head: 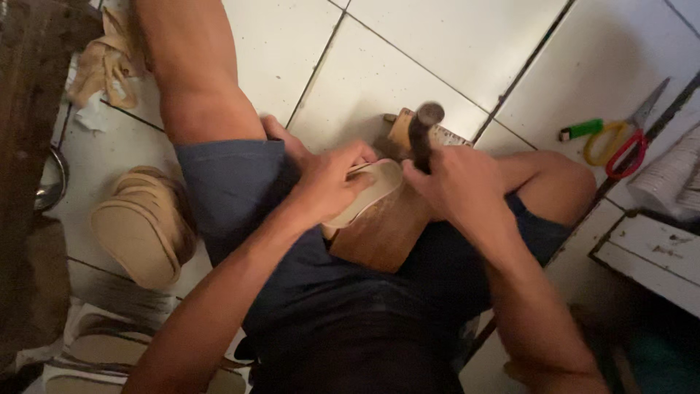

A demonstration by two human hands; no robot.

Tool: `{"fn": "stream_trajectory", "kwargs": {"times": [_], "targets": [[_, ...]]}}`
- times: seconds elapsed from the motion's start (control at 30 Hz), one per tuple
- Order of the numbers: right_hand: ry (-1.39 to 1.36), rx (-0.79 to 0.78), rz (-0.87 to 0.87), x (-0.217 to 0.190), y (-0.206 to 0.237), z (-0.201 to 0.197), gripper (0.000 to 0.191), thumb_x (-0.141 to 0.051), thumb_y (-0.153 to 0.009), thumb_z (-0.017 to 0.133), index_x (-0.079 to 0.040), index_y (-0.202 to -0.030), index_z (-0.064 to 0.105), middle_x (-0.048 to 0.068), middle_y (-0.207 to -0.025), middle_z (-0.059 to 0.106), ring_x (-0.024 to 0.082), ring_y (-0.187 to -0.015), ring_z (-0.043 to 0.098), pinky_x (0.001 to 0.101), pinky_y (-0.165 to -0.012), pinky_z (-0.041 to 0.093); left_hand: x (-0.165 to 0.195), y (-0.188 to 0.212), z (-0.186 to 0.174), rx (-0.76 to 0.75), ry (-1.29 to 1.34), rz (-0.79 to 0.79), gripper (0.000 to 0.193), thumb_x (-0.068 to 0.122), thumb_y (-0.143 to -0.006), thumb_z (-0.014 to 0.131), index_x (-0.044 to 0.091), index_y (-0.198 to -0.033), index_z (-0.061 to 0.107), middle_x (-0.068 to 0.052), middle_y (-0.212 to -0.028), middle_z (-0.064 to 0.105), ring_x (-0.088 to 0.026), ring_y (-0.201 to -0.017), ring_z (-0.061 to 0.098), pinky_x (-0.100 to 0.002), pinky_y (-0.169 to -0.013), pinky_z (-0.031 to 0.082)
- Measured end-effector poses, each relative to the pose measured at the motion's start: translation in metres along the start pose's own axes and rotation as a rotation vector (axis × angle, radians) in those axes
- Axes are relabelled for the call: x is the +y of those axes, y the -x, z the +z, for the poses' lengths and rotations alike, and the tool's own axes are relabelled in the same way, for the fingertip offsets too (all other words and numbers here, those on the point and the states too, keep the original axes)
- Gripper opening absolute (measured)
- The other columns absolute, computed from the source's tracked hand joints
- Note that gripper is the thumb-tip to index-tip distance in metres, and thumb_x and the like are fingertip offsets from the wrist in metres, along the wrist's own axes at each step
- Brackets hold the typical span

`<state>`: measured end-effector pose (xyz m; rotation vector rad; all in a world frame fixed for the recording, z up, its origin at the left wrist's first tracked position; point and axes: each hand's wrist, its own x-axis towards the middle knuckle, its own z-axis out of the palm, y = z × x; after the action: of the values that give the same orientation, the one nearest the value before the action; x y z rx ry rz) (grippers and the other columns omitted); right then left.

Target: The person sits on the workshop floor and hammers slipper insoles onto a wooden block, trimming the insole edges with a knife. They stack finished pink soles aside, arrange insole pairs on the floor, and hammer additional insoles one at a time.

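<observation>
A pale shoe sole lies on a wooden board that rests across the person's lap, between the knees. The left hand grips the sole, fingers curled over its upper edge, pressing it to the board. The right hand is clenched around the handle of a dark hammer, whose head is blurred just above the sole's far end. The person sits in dark blue shorts over a floor of white tiles with dark grout lines. To the left on the floor lie a tan shoe, sole up, and several flat soles. To the right lie scissors with yellow and red handles, beside a green lighter.
</observation>
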<state>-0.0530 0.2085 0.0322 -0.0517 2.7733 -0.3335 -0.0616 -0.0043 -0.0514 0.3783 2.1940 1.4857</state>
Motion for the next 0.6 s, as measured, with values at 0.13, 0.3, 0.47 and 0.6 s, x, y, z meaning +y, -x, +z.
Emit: {"fn": "stream_trajectory", "kwargs": {"times": [0.13, 0.3, 0.47, 0.6], "targets": [[-0.082, 0.048, -0.017, -0.008, 0.009, 0.003, 0.037, -0.040, -0.092, 0.069, -0.005, -0.084, 0.072, 0.021, -0.072, 0.069, 0.043, -0.066, 0.067, 0.0534, -0.061, 0.054, 0.001, -0.002, 0.008, 0.077, 0.199, -0.095, 0.014, 0.014, -0.091, 0.076, 0.005, -0.101, 0.071, -0.007, -0.090, 0.078, -0.017, -0.088, 0.076, -0.032, -0.080, 0.059], [-0.004, -0.028, -0.015, -0.006, 0.011, -0.007, 0.038, -0.041, -0.091, 0.069, -0.004, -0.085, 0.072, 0.021, -0.071, 0.069, 0.043, -0.066, 0.067, 0.0531, -0.060, 0.054, -0.004, 0.005, 0.001, -0.009, 0.196, -0.121, 0.022, 0.013, -0.090, 0.075, 0.003, -0.108, 0.066, -0.009, -0.093, 0.075, -0.019, -0.088, 0.073, -0.034, -0.077, 0.056], [-0.047, 0.003, -0.006, -0.011, -0.001, -0.003, 0.037, -0.041, -0.091, 0.070, -0.006, -0.080, 0.074, 0.021, -0.070, 0.069, 0.043, -0.065, 0.067, 0.0523, -0.061, 0.054, -0.005, 0.001, 0.008, 0.120, -0.017, 0.089, 0.021, 0.012, -0.087, 0.079, 0.004, -0.105, 0.070, -0.011, -0.093, 0.076, -0.021, -0.088, 0.073, -0.034, -0.078, 0.054], [-0.018, -0.067, 0.051, -0.013, 0.018, 0.002, 0.039, -0.041, -0.092, 0.069, -0.005, -0.078, 0.072, 0.020, -0.070, 0.069, 0.043, -0.065, 0.067, 0.0519, -0.060, 0.054, -0.005, 0.004, 0.013, 0.110, 0.300, -0.132, 0.015, 0.010, -0.091, 0.077, 0.003, -0.101, 0.068, -0.010, -0.092, 0.076, -0.020, -0.088, 0.074, -0.033, -0.078, 0.058]]}}
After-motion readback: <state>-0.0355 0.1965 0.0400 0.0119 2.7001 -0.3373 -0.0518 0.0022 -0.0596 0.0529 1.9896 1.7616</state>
